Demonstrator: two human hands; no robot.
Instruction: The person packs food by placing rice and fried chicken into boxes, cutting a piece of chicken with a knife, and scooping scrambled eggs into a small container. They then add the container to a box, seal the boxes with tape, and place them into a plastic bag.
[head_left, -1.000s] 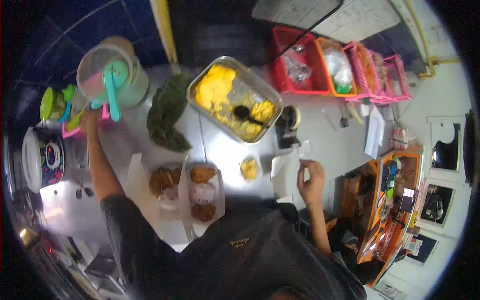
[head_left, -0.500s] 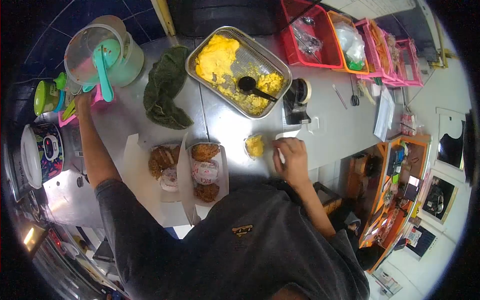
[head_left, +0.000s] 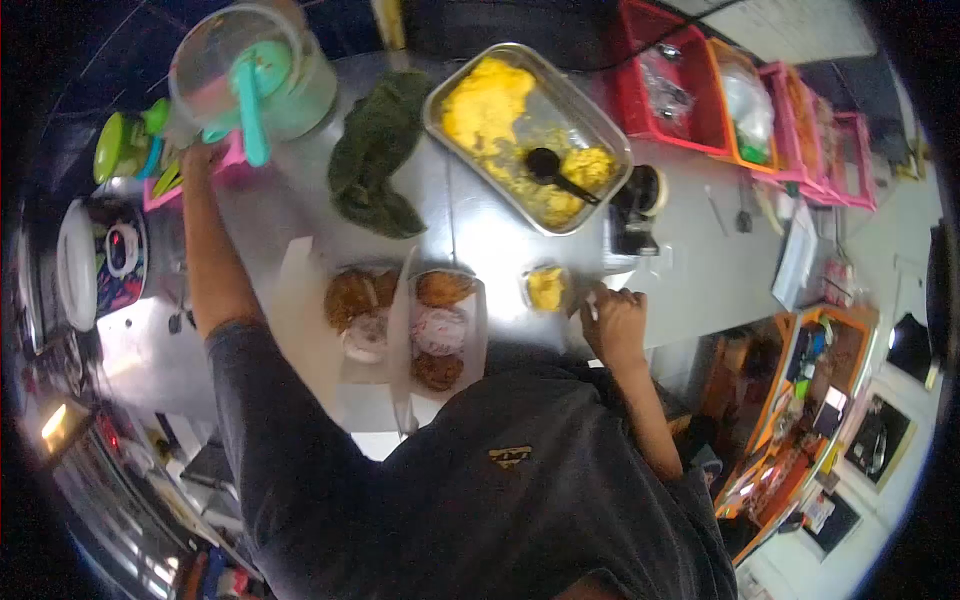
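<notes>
the left hand (head_left: 205, 155) is reaching far out over a pink basket (head_left: 236, 150), beside the clear tub (head_left: 305, 105); its fingers are blurring among the basket's things, so whether they are gripping anything i cannot tell. the right hand (head_left: 622, 318) is hovering near a small cup (head_left: 547, 289) of yellow food, fingers curling in towards the thumb; something pale is showing at the fingertips, but blur is hiding whether it is being pinched.

the cup is sitting upright on the worktop (head_left: 690, 285), apart from two open boxes (head_left: 299, 300) and within easy reach of the right hand. both boxes are lying side by side with their lids folded back, probably so the fried pieces and wrapped bundles are staying easy to get at. in the metal tray (head_left: 608, 135), a black scoop (head_left: 545, 165) is resting in the yellow food, its handle pointing towards the rim, likely for a clean grip. a dark green cloth (head_left: 372, 160) is lying crumpled between tub and tray, seemingly handy for wiping.
</notes>
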